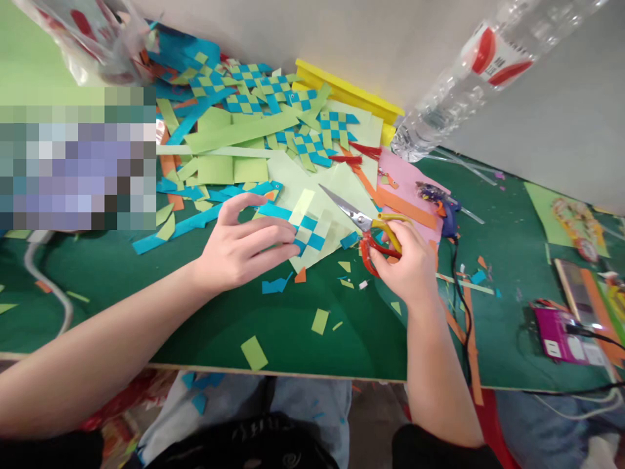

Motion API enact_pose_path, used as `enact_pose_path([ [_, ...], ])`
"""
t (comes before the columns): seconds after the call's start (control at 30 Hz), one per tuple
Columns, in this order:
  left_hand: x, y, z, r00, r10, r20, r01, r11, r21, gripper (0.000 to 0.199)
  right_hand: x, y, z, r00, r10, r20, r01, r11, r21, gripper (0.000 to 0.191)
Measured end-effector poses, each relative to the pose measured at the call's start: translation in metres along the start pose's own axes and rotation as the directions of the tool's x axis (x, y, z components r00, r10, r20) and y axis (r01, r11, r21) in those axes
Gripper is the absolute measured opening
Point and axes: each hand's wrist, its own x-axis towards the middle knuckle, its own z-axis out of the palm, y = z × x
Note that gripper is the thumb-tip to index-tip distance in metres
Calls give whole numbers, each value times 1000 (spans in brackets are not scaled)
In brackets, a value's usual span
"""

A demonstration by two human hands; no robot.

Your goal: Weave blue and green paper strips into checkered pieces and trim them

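In the middle, my left hand (249, 244) has its fingertips closed on the left edge of a small blue-and-green woven paper piece (307, 233). My thumb is hidden beneath the hand. Pale green strip ends stick out at the piece's top and right. My right hand (407, 260) grips a pair of scissors (359, 220) by its yellow and red handles. The blades, nearly together, point up and left above a pale green sheet (336, 189), to the upper right of the woven piece.
Finished woven paper fish (312, 148) and loose strips pile up at the back, beside a yellow tray (351, 94). A plastic bottle (469, 78) stands back right. A glue gun (446, 208) with a black cord lies right of the scissors. Paper scraps (319, 321) litter the green table.
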Motion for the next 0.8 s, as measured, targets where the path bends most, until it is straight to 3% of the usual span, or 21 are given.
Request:
enact_pose_path([
  [0.23,2,0,-1,1000,0,11,0,1000,16,13,3,3,1,970,210,-126,-210,978,9,32],
  [0.37,-2,0,-1,998,-43,43,43,999,-2,14,4,4,-2,938,345,-27,-342,936,82,46],
  [0.53,-4,2,-2,992,-99,81,102,994,-31,15,3,-1,-3,943,301,140,-318,940,124,56],
  [0.63,-2,2,-1,977,-114,178,121,992,-25,15,2,-3,-3,947,251,202,-283,947,153,55],
  [0.73,1,1,2,943,-40,329,74,993,-94,10,3,-3,-3,961,216,173,-240,962,130,53],
  [0.8,1,1,4,916,34,400,37,985,-169,20,4,-3,-3,970,198,139,-212,972,96,52],
])
